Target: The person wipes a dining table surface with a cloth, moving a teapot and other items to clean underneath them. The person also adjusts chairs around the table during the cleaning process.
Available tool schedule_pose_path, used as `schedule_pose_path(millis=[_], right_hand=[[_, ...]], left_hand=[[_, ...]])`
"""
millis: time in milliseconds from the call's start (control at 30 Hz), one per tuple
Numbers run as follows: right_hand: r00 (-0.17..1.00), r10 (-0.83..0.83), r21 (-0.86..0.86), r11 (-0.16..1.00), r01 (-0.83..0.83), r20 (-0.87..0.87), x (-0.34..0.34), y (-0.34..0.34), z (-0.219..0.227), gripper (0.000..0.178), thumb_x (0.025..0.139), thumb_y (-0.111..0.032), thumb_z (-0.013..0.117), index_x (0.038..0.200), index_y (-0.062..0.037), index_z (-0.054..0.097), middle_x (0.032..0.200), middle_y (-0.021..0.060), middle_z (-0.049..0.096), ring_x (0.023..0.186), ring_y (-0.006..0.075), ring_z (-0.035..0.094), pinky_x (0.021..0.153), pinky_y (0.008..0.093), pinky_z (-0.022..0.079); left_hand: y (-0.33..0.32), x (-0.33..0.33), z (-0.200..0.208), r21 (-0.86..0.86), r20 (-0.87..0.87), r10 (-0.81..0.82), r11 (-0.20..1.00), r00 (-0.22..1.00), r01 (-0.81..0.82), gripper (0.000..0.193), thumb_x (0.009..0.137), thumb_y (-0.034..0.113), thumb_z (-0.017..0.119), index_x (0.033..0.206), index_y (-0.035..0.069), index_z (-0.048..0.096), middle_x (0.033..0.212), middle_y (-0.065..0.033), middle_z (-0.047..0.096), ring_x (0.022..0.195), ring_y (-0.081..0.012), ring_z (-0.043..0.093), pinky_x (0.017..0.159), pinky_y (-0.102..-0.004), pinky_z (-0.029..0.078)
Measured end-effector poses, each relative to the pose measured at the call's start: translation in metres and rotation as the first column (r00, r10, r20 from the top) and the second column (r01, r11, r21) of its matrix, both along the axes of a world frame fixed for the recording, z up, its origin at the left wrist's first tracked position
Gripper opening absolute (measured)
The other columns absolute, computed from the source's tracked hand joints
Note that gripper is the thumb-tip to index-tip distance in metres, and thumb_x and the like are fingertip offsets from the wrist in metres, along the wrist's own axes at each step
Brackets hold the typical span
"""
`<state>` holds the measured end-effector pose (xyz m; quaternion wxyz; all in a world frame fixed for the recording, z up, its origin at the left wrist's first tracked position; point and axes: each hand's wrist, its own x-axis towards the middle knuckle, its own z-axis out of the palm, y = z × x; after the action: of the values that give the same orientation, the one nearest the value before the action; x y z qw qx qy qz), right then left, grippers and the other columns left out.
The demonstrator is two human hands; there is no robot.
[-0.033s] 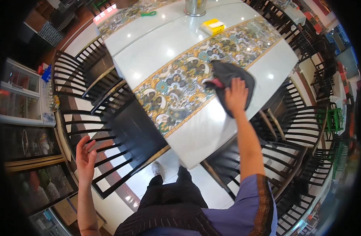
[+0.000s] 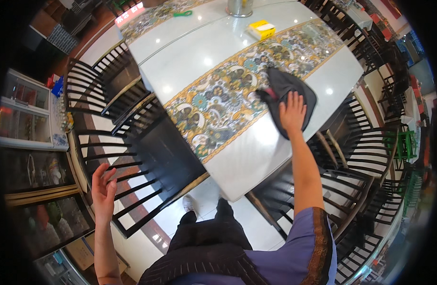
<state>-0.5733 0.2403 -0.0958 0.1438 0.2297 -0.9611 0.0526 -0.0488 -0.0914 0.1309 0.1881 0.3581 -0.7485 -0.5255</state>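
My right hand (image 2: pixel 293 114) lies flat on a dark cloth (image 2: pixel 306 97), fingers stretched out and slightly spread, pressing it against the tabletop. A bit of dark red shows at the cloth's left side. The cloth covers part of a patterned table runner (image 2: pixel 218 102) and part of the white table (image 2: pixel 249 154) near its right edge. My left hand (image 2: pixel 103 192) hangs in the air at the left, beside a black chair's slatted back. Its fingers are apart and loosely curled, and nothing is in them.
A yellow tissue pack (image 2: pixel 262 30), a metal container (image 2: pixel 239 7) and a green object (image 2: pixel 183 14) sit farther back on the table. Black chairs (image 2: pixel 154 152) flank both sides. A white-framed glass cabinet (image 2: pixel 28 111) stands at the left.
My right hand and the cloth under it have shifted slightly to the right across the table. My left hand stays where it was.
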Motion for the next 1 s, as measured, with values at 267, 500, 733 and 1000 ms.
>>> schedule_pose_path(millis=[267,500,733,1000], right_hand=[[0.982,-0.161,0.004,0.987,0.161,0.098,0.175,-0.010,-0.003,0.068,0.101,-0.048,0.042,0.153,-0.0049,0.033,0.160,0.0172,0.029,0.150,0.0361,0.021,0.120,0.0531,0.017],[0.917,-0.387,0.063,0.922,0.382,0.097,0.296,-0.100,-0.020,0.072,0.101,-0.051,0.039,0.153,-0.0014,0.032,0.161,0.0202,0.026,0.150,0.0389,0.019,0.119,0.0561,0.016],[0.940,-0.302,0.021,0.953,0.302,0.157,0.268,-0.268,-0.009,0.072,0.102,-0.053,0.034,0.154,-0.0034,0.032,0.162,0.0186,0.023,0.151,0.0381,0.017,0.120,0.0554,0.014],[0.932,-0.308,0.011,0.950,0.312,0.191,0.248,-0.279,-0.002,0.074,0.101,-0.055,0.034,0.156,-0.0073,0.028,0.164,0.0122,0.022,0.152,0.0309,0.015,0.121,0.0518,0.012]], left_hand=[[-0.041,0.103,0.001,0.042,-0.119,0.019,0.999,0.993,-0.014,0.050,0.098,0.010,0.058,0.145,0.002,0.041,0.143,-0.0141,0.047,0.127,-0.0260,0.054,0.103,-0.0367,0.045],[-0.146,0.241,-0.027,0.164,-0.185,0.128,0.982,0.974,-0.098,0.043,0.100,0.013,0.057,0.141,0.004,0.045,0.138,-0.0115,0.053,0.120,-0.0240,0.059,0.097,-0.0347,0.048],[-0.232,0.364,-0.021,0.165,-0.115,0.372,0.921,0.921,-0.352,0.035,0.103,0.020,0.055,0.135,0.007,0.051,0.129,-0.0076,0.059,0.108,-0.0189,0.064,0.088,-0.0302,0.053],[-0.347,0.374,-0.009,0.117,-0.099,0.360,0.930,0.928,-0.348,0.032,0.103,0.021,0.055,0.132,0.007,0.053,0.122,-0.0057,0.061,0.101,-0.0158,0.065,0.083,-0.0267,0.053]])
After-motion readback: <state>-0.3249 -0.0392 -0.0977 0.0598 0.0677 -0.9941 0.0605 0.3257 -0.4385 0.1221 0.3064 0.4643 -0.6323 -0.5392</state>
